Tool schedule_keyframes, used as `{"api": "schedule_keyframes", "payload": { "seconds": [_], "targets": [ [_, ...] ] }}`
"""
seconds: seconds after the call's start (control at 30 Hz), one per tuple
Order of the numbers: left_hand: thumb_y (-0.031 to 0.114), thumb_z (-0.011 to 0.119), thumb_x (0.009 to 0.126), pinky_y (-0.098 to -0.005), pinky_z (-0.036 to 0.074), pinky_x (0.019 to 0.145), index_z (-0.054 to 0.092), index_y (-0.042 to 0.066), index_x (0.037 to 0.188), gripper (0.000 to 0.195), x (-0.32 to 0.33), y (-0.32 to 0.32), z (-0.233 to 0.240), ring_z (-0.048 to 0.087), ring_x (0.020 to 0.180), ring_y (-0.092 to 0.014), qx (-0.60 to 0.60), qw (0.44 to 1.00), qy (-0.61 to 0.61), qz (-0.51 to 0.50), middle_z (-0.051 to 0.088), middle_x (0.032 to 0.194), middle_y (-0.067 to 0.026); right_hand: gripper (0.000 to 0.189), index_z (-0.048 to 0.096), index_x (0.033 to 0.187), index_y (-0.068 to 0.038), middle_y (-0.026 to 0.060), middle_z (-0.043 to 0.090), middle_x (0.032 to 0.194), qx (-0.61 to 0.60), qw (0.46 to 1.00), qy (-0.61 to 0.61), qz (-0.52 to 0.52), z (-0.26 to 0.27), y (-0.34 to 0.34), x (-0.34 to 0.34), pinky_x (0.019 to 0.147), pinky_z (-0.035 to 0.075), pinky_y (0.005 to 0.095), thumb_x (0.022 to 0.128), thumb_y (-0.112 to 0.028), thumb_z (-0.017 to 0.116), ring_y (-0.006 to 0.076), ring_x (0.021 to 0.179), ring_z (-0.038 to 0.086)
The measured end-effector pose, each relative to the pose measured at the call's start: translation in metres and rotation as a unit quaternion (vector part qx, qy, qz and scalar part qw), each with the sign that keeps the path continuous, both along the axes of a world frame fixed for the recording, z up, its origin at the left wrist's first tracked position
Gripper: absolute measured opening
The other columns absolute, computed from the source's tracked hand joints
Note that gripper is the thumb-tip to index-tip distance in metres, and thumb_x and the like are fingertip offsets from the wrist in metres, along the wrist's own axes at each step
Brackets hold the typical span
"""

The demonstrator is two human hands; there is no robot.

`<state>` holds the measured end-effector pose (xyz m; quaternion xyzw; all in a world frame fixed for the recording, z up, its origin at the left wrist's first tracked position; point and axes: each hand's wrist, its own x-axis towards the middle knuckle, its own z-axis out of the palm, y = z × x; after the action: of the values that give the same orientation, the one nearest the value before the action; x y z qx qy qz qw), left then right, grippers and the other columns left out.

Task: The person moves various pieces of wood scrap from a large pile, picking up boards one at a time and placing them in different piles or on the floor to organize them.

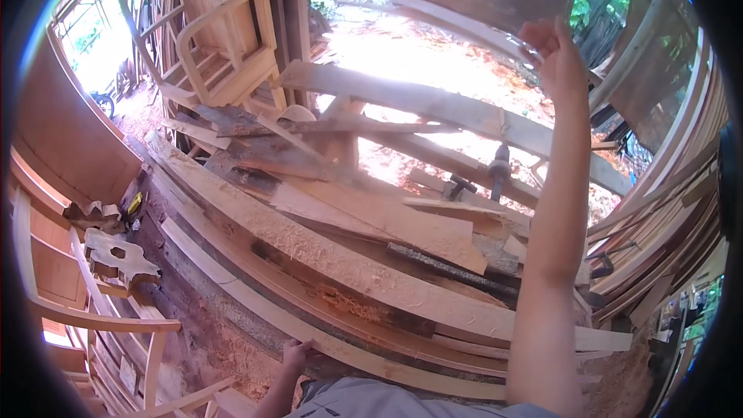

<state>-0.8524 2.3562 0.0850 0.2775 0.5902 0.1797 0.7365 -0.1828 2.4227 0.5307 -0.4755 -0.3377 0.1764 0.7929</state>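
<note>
My right hand (548, 49) is raised at the upper right, its fingers curled a little and apart, with nothing seen in it. At the bottom centre my left hand (298, 353) grips the near edge of a long, light wooden board (348, 348) that lies across in front of me. Beyond that board runs a thick wooden plank (325, 261) covered in sawdust. Offcut boards (395, 217) lie behind the plank, beside a dark, rough-surfaced bar (453, 270). A dark tool (499, 169), perhaps a power tool, rests against a beam under my right forearm.
Wooden chair frames (226, 46) stand at the upper left, another (154, 325) at the lower left. A slab with a hole (119, 255) lies to the left. Long wooden strips (667, 209) lean at the right. A long beam (406, 96) crosses behind the offcuts.
</note>
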Motion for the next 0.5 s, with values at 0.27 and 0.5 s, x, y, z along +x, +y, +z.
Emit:
{"api": "schedule_keyframes", "payload": {
  "seconds": [0.27,0.5],
  "targets": [
    [0.006,0.059,0.091,-0.0478,0.061,0.071,0.056,-0.01,0.114,0.028,-0.004,0.002,-0.006,0.07,0.087,-0.038,0.003,0.999,-0.044,-0.008,0.067,0.104,-0.0228,0.045,0.059,0.122,0.002,0.0095,0.067,0.111,-0.24,0.897,0.021,0.37,-0.178,-0.214,-0.234,0.09,0.05,0.0315,0.092,-0.03,0.07,0.0154,0.098,0.063],
    [0.007,0.062,0.089,-0.0439,0.061,0.068,0.058,-0.008,0.112,0.028,-0.006,0.006,-0.01,0.071,0.083,-0.034,0.002,0.999,-0.038,-0.032,0.068,0.101,-0.0189,0.053,0.056,0.128,0.004,0.0161,0.065,0.116,-0.57,0.808,0.119,0.086,-0.29,-0.349,-0.337,0.093,0.05,0.035,0.088,-0.026,0.073,0.0228,0.105,0.063]
  ]
}}
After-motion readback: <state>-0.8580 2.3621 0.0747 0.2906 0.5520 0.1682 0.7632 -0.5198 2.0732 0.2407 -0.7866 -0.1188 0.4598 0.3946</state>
